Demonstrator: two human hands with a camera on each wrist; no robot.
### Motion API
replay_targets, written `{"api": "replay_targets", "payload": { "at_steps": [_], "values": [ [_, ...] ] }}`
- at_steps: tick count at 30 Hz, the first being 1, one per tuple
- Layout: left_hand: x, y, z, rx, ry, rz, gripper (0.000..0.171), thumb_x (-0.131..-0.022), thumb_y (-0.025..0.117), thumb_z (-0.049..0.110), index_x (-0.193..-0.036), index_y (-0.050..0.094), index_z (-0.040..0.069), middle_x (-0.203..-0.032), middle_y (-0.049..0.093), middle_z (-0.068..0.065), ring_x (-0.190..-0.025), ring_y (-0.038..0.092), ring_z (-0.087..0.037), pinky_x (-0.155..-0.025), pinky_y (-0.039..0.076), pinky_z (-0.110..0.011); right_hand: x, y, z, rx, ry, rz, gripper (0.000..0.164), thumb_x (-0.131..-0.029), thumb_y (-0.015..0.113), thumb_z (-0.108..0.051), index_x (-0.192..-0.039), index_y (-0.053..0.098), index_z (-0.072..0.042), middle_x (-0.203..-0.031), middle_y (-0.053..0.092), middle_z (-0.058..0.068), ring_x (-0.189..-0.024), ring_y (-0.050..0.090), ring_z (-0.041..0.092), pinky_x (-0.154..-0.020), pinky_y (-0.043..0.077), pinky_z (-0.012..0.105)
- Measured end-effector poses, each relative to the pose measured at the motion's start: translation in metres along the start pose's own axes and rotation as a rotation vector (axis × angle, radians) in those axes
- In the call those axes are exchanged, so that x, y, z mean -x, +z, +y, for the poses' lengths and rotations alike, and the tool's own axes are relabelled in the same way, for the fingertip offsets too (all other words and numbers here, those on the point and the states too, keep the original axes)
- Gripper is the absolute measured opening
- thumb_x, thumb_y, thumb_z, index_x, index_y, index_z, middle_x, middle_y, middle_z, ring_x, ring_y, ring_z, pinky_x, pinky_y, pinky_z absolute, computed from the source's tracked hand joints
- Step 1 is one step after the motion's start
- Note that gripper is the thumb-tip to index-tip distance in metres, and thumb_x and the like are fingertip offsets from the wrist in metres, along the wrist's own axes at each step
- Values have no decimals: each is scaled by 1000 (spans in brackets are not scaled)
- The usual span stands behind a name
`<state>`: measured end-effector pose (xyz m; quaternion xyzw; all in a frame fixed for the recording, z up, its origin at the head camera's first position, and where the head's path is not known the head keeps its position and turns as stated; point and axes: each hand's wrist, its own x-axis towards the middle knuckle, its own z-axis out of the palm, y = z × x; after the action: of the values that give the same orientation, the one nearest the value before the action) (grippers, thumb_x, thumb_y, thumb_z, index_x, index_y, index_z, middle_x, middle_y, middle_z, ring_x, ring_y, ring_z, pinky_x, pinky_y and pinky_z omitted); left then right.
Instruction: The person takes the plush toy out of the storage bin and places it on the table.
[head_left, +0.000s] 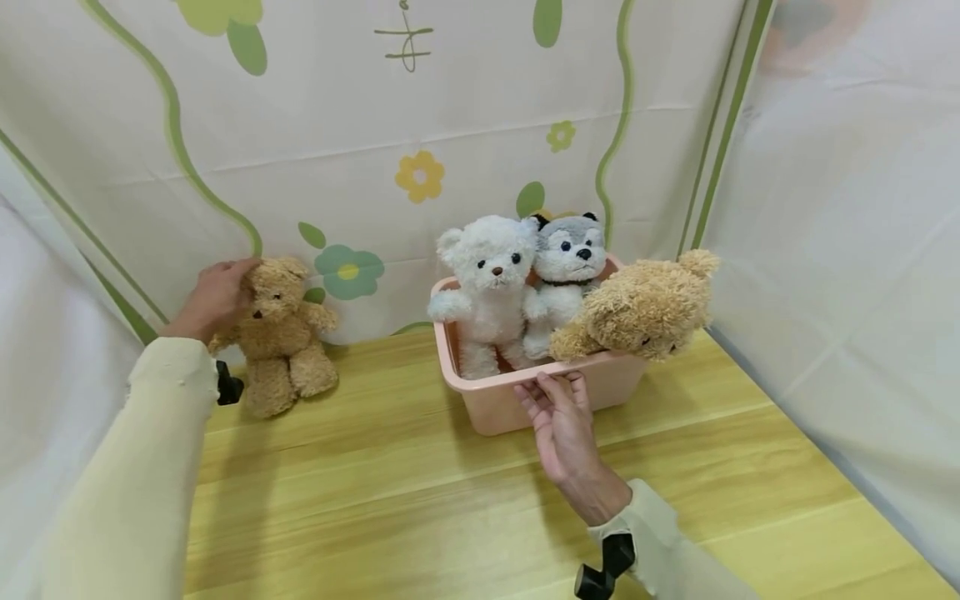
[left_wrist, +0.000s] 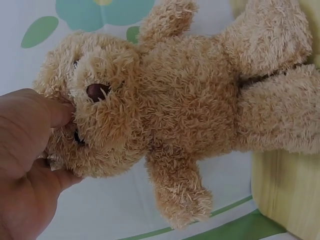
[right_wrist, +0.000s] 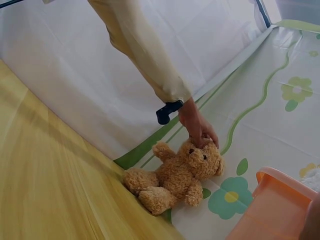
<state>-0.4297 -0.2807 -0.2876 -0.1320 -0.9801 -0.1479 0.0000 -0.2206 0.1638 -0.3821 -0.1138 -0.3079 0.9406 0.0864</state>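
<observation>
At the left of the head view, my left hand (head_left: 217,296) grips a light brown teddy bear (head_left: 277,358) by the side of its head. In the left wrist view, thumb and fingers press into the plush beside the bear's eye. The bear's legs rest on the table, its back toward the cloth wall. My right hand (head_left: 562,425), palm up, holds the front rim of a pink bin (head_left: 487,404). Inside the bin are a white plush bear (head_left: 491,292) and a grey-and-white plush husky (head_left: 572,250). Another brown teddy (head_left: 645,304) lies sideways over the bin's right edge.
The wooden table (head_left: 360,500) has its right edge running down beside the bin. A white cloth wall (head_left: 495,125) with printed flowers stands close behind the bin and the bear. White sheets (head_left: 847,275) hang at both sides.
</observation>
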Motion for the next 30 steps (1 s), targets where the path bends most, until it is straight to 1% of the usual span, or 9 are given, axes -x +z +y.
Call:
{"api": "replay_targets", "payload": {
  "at_steps": [3, 5, 10, 14, 18, 22, 25, 30],
  "values": [
    [-3, 4, 0, -33, 39, 3, 62, -90, 37, -7, -151, 24, -3, -141, 29, -44, -129, 22, -63, -102, 24, -75, -1, -1, 1, 3, -3, 1, 14, -100, 50, -2, -100, 45, -14, -91, 61, -1, -86, 63, 14, -88, 57, 30],
    [-4, 6, 0, -50, 58, 3, 60, -89, 38, -8, -149, 27, -5, -139, 30, -44, -127, 24, -63, -101, 25, -75, -1, -1, 1, 4, -3, 2, 14, -100, 50, -1, -100, 45, -14, -91, 61, -1, -86, 63, 14, -88, 57, 30],
    [-6, 10, 0, -57, 60, -10, 61, -87, 35, -11, -148, 28, -6, -141, 28, -44, -128, 23, -63, -101, 26, -75, -1, -1, 2, 8, -3, 6, 14, -100, 50, -1, -99, 44, -14, -92, 60, -1, -86, 63, 14, -87, 57, 30],
    [-8, 12, -1, -61, 57, -5, 60, -89, 32, -9, -148, 28, -5, -142, 28, -44, -128, 23, -64, -102, 25, -75, 0, -1, 1, 9, -12, 6, 14, -100, 50, -1, -99, 44, -13, -92, 60, -1, -85, 63, 14, -87, 57, 30],
    [-9, 15, -4, -69, 67, 26, 56, -92, 37, -8, -147, 30, -5, -141, 31, -43, -127, 26, -63, -103, 24, -74, 0, 0, 0, 8, -18, 3, 14, -100, 50, -1, -98, 44, -13, -92, 60, -1, -85, 63, 14, -87, 57, 30],
    [-9, 20, -10, -71, 107, 78, 55, -91, 44, -9, -145, 33, -7, -135, 39, -42, -122, 33, -61, -101, 28, -73, 1, 0, 1, 17, -12, -1, 14, -100, 50, -2, -98, 44, -14, -91, 60, -1, -86, 63, 14, -88, 57, 30],
    [-9, 24, -13, -55, 123, 101, 56, -91, 44, -10, -145, 33, -7, -134, 40, -42, -121, 36, -60, -99, 30, -72, 1, 0, 1, 22, -9, 1, 13, -101, 50, -3, -98, 44, -14, -91, 60, -2, -86, 63, 14, -88, 56, 30],
    [-11, 28, -14, -29, 115, 111, 56, -93, 44, -10, -147, 31, -8, -135, 38, -42, -123, 35, -60, -99, 31, -72, 0, 0, 1, 24, -14, 4, 13, -101, 51, -3, -99, 44, -14, -92, 60, -2, -87, 63, 14, -89, 56, 30]
  ]
}}
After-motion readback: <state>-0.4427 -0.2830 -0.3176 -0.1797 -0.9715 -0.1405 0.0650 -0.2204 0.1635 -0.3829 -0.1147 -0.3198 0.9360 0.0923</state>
